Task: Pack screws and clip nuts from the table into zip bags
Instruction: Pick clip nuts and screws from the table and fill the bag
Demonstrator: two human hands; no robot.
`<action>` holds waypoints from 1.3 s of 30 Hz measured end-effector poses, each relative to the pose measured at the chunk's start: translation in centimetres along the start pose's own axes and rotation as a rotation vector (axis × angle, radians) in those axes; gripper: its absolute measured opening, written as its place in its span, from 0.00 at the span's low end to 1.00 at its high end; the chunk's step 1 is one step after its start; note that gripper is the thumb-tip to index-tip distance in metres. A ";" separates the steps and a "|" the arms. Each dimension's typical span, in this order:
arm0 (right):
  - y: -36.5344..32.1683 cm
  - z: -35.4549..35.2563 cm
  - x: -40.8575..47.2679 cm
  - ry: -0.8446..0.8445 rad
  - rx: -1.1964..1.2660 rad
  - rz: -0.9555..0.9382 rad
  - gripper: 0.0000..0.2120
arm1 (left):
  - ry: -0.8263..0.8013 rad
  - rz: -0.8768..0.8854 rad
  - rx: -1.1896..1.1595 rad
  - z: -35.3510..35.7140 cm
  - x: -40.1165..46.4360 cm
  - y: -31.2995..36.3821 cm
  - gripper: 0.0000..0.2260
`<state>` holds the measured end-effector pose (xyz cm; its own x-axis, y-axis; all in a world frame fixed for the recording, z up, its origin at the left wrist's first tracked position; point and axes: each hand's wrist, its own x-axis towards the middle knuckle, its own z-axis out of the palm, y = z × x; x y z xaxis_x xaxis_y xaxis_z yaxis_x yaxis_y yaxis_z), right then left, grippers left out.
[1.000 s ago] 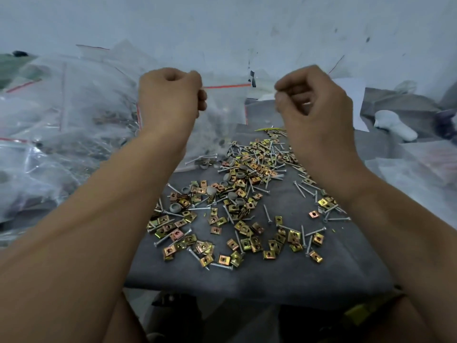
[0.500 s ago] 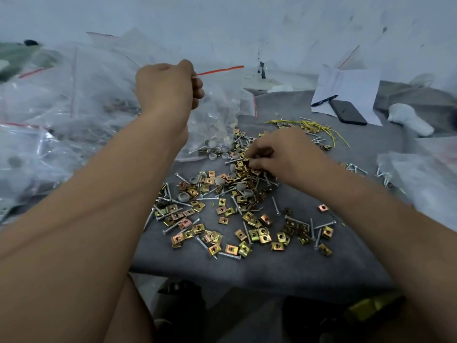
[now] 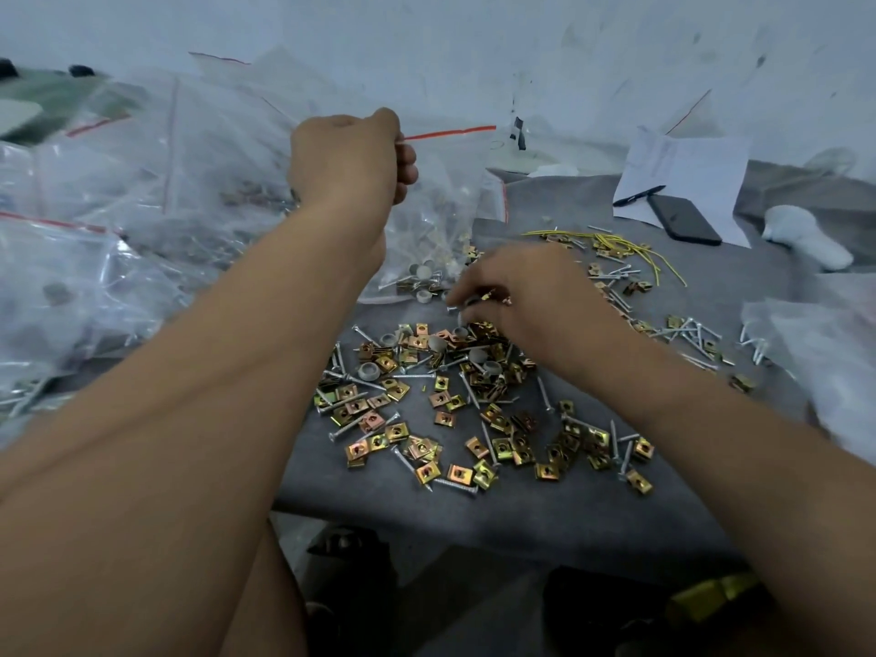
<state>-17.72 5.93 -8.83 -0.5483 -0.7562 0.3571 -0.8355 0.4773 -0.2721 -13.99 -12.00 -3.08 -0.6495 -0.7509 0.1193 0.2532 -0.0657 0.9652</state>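
Observation:
A heap of gold clip nuts, silver screws and grey caps lies on the grey cloth-covered table. My left hand holds up a clear zip bag by its red-striped top edge; screws and caps sit in the bag's bottom. My right hand is down on the far part of the heap, fingers curled and pinching clip nuts and a screw.
Filled zip bags are piled at the left. Yellow wire ties, a phone, a pen and paper lie at the back right. More plastic bags and loose screws sit at the right edge.
My right hand dropped from the bag's top edge to the heap and now pinches parts. My left hand keeps the bag raised.

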 end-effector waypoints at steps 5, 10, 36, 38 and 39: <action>-0.9 1.0 -0.2 -0.094 -0.039 -0.076 0.12 | -0.013 -0.001 -0.001 0.0 -0.2 0.0 0.07; -1.2 1.8 -0.2 -0.099 -0.076 -0.086 0.12 | -0.014 0.005 -0.002 -0.2 -0.3 -0.1 0.07; -0.9 -4.7 -0.2 0.504 0.280 0.143 0.11 | -0.453 0.366 0.405 1.7 -3.7 0.0 0.08; -0.9 -5.0 -0.2 0.471 0.262 0.145 0.10 | -0.437 0.328 0.375 1.7 -3.5 -0.1 0.08; -1.0 -5.2 -0.2 0.470 0.242 0.131 0.09 | -0.431 0.313 0.355 1.6 -3.5 -0.1 0.08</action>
<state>-16.99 7.96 -4.01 -0.6504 -0.3887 0.6525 -0.7575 0.3953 -0.5195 -12.93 -8.35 -3.20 -0.8318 -0.3628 0.4201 0.2733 0.3910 0.8789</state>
